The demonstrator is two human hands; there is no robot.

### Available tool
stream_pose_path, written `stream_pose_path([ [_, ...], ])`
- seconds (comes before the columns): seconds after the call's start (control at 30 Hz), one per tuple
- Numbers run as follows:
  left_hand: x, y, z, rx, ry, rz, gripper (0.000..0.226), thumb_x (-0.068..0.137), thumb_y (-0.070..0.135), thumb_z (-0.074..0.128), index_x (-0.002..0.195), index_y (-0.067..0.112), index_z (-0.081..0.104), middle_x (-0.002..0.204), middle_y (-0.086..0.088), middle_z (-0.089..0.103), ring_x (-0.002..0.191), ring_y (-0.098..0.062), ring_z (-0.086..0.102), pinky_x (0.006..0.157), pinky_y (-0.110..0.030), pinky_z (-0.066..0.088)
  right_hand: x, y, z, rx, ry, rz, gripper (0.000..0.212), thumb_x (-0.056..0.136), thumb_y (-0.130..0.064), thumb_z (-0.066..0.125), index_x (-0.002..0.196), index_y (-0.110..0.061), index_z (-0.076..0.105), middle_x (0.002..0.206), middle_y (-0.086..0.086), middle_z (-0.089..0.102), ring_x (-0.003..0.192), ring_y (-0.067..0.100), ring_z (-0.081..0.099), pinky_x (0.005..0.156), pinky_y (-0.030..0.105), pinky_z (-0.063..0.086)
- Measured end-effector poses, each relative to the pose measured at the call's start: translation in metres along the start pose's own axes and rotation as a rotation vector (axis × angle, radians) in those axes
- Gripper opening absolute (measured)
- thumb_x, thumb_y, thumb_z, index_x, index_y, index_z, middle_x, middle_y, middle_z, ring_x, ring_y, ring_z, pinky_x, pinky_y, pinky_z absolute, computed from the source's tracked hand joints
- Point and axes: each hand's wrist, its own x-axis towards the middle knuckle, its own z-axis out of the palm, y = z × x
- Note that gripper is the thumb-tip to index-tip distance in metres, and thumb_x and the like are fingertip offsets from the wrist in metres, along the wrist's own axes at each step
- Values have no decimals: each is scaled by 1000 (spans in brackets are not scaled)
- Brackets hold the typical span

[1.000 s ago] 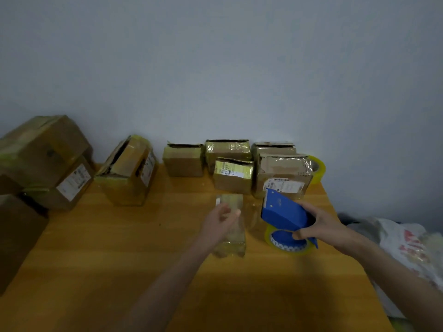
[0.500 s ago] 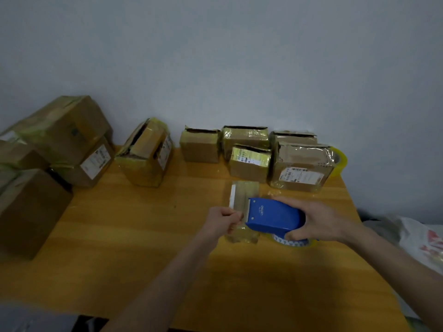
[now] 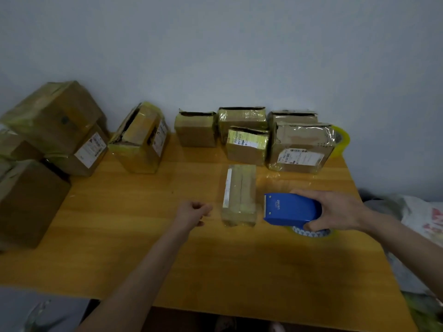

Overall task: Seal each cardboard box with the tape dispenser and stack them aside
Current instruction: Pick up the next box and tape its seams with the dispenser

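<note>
A person's right hand (image 3: 335,212) is gripping a blue tape dispenser (image 3: 290,209) from above, fingers wrapping over its top and thumb tucking under its near edge, while the roll of tape (image 3: 311,232) mounted beneath it is sitting low against the wooden table (image 3: 143,259). The left hand (image 3: 193,212) is curling its fingers into a loose fist, with nothing showing in its grasp. Between the 2 hands, a small cardboard box (image 3: 239,195) is lying flat near the middle of the table, its top shining with clear tape. The dispenser's front edge is sitting just beside the box's right side, and the left hand is sitting near its left side, apart from it. Behind the box, a cluster of 5 boxes (image 3: 195,129) is standing along the grey wall (image 3: 215,44), several with torn or open tops. The largest of them, a labelled box (image 3: 300,149), is taking the right end, with a yellow tape roll (image 3: 342,140) peeking out from behind it. Farther left, a tilted box (image 3: 141,140) is leaning on the table with a flap gaping. A pile of larger boxes (image 3: 52,116) is crowding the table's left edge. A white plastic bag (image 3: 422,216) is lying off the table's right side.
</note>
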Motion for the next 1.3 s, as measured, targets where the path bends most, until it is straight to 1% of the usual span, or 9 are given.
stream_pose_path([
  [0.23, 7, 0, 6, 11, 38, -8, 14, 89, 18, 67, 88, 4, 66, 74, 0, 63, 67, -8, 55, 51, -18, 46, 9, 8, 6, -17, 1, 38, 84, 69, -46, 73, 140, -53, 28, 99, -29, 49, 87, 1, 50, 74, 24, 47],
  [0.57, 21, -14, 21, 102, 36, -22, 17, 91, 20, 64, 76, 12, 62, 70, 2, 61, 65, -7, 53, 53, -19, 46, 27, 9, 27, -110, -95, 103, 84, 74, -46, 71, 143, -48, 24, 108, -15, 54, 94, 9, 51, 72, 28, 48],
  [0.7, 27, -19, 28, 225, -8, 36, 27, 92, 27, 63, 66, 20, 62, 68, 6, 63, 68, -8, 56, 73, -35, 54, 36, 5, 39, -79, -108, 132, 85, 74, -42, 72, 144, -48, 24, 106, -13, 54, 92, 11, 52, 64, 26, 41],
  [0.77, 29, -19, 25, 365, -59, 47, 16, 92, 35, 61, 87, 21, 67, 89, 2, 68, 81, -12, 59, 84, -37, 52, 37, 6, 41, -77, -103, 133, 84, 74, -43, 72, 143, -48, 25, 103, -14, 53, 91, 11, 52, 65, 27, 43],
  [0.9, 22, -34, 8, 821, -121, -13, 58, 88, 53, 57, 139, 28, 46, 135, -10, 47, 121, -26, 49, 97, -37, 44, 34, 6, 42, -107, -89, 146, 85, 74, -46, 71, 144, -46, 23, 109, -13, 56, 98, 13, 54, 79, 33, 51],
  [1.07, -14, -9, 36, 752, 175, 643, 36, 96, 13, 51, 130, 17, 57, 125, -8, 54, 99, -18, 57, 79, -27, 49, 37, 5, 49, -75, -84, 130, 90, 72, -56, 72, 146, -44, 22, 116, -13, 56, 102, 13, 53, 76, 30, 47],
  [1.17, -26, -6, 64, 900, -106, 794, 72, 89, -8, 40, 151, 18, 15, 159, 0, 12, 146, -16, 11, 120, -34, 12, 34, 6, 47, -96, -85, 128, 98, 68, -70, 68, 148, -44, 18, 124, -13, 56, 111, 14, 54, 80, 30, 48],
  [1.23, -21, -15, 70, 1070, -179, 729, 89, 84, -14, 35, 147, 25, -14, 155, 7, -19, 140, -6, -23, 115, -29, -15, 33, 7, 47, -89, -75, 121, 95, 69, -68, 68, 147, -45, 20, 123, -13, 56, 110, 15, 55, 82, 33, 50],
  [1.3, -17, -19, 70, 1136, -197, 708, 94, 82, -16, 34, 143, 28, -21, 152, 9, -27, 137, -5, -29, 115, -30, -18, 31, 7, 46, -78, -60, 112, 88, 72, -61, 69, 145, -46, 22, 114, -14, 57, 102, 13, 55, 78, 32, 50],
])
